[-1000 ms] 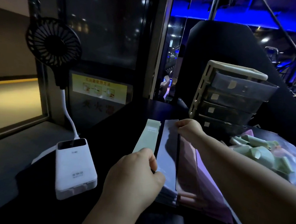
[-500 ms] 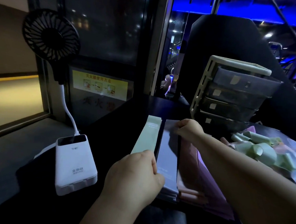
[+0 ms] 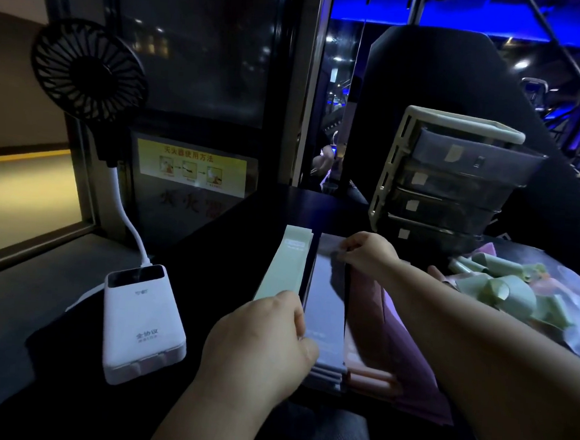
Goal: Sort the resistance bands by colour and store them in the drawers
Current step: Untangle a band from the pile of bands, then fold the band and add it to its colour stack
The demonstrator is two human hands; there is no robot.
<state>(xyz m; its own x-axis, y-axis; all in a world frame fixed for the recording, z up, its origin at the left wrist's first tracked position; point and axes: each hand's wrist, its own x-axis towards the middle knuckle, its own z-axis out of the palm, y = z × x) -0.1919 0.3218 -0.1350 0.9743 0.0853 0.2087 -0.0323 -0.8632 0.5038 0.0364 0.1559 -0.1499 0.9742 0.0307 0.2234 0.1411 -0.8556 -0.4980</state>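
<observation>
Flat stacks L→R: green bands point(image 3: 281, 270), grey bands point(image 3: 325, 308), pink bands point(image 3: 364, 314).

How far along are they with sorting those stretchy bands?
About midway, by the look of it. Done: three flat stacks lie side by side, a green stack, a grey stack and a pink stack. In hand: the left hand and right hand hold the grey stack's two ends, apparently squaring it. Left: the loose pile of curled bands is unsorted, and the stacks are not yet in the drawers.
</observation>
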